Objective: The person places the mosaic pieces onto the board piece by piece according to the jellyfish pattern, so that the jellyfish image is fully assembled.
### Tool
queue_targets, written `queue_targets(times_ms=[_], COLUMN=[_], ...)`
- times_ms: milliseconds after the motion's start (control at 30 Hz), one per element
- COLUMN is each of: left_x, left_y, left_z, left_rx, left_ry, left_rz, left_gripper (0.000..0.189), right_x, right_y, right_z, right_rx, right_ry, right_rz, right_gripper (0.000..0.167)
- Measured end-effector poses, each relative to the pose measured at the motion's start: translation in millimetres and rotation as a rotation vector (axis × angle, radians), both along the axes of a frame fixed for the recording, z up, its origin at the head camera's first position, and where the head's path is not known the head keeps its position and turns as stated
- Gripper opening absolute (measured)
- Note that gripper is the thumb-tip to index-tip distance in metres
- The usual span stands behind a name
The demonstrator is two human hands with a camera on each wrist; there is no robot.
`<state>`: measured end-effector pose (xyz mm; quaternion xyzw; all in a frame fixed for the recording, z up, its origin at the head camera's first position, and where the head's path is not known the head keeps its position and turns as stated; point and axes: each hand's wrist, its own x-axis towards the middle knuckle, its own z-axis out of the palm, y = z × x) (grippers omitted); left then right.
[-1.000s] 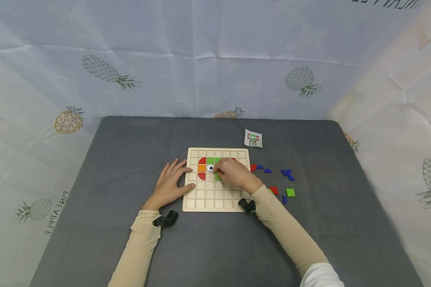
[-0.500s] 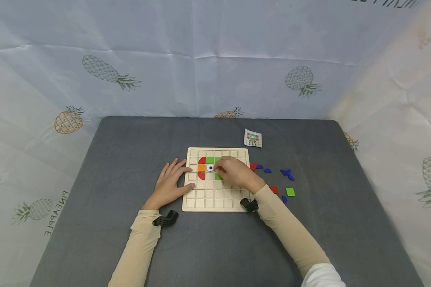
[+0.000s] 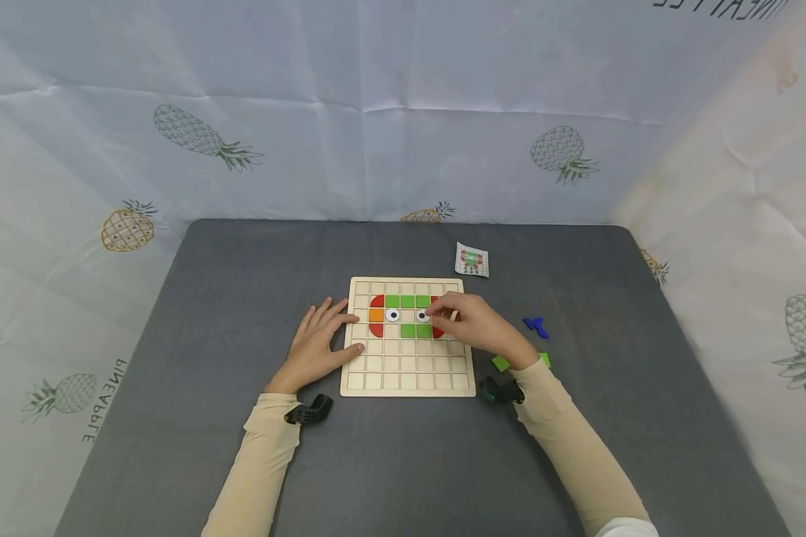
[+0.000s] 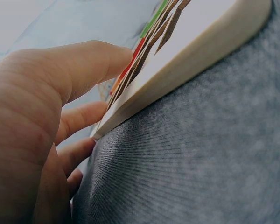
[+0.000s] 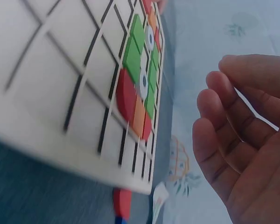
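My left hand [image 3: 314, 347] lies spread at the left edge of the wooden grid board [image 3: 403, 377], its thumb and a finger touching the rim. Over the board's right side hovers my right hand [image 3: 475, 321], fingers loosely curved with nothing between them in the right wrist view. Its fingertips overlap the right eye tile [image 3: 422, 316] in the head view. A matching eye tile [image 3: 392, 315] sits further left, beside an orange square [image 3: 376, 315]. Green squares [image 3: 407, 301] line the row above, and red rounded corner pieces [image 5: 126, 95] close the ends.
Behind the board lies a small picture card [image 3: 472, 261]. To the right are blue pieces [image 3: 536, 327] and a green square [image 3: 501, 363], partly covered by the right arm. A loose red piece [image 5: 122, 201] lies just off the board. A pineapple-print cloth hangs behind the table.
My right hand has moved right, off the middle of the pattern, uncovering the right eye tile and the green squares around it. The left hand has stayed in place.
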<state>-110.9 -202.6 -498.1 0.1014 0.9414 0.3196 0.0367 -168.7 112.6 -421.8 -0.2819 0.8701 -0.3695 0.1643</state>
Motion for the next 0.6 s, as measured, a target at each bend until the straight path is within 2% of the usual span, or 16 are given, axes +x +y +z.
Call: queue_targets(times_ms=[333, 600], left_x=[0.6, 0.9], left_y=[0.5, 1.0], left_z=[0.2, -0.8], left_rx=[-0.001, 0.009], left_ry=[-0.012, -0.008], left_rz=[-0.004, -0.003], left_gripper=[0.058, 0.058], right_x=[20.7, 31.6], right_y=[49, 80], right_z=[-1.9, -4.8], right_rx=[-0.013, 0.019], right_ry=[0.049, 0.056], right_rz=[-0.116, -0.197], right_gripper=[0.021, 0.021])
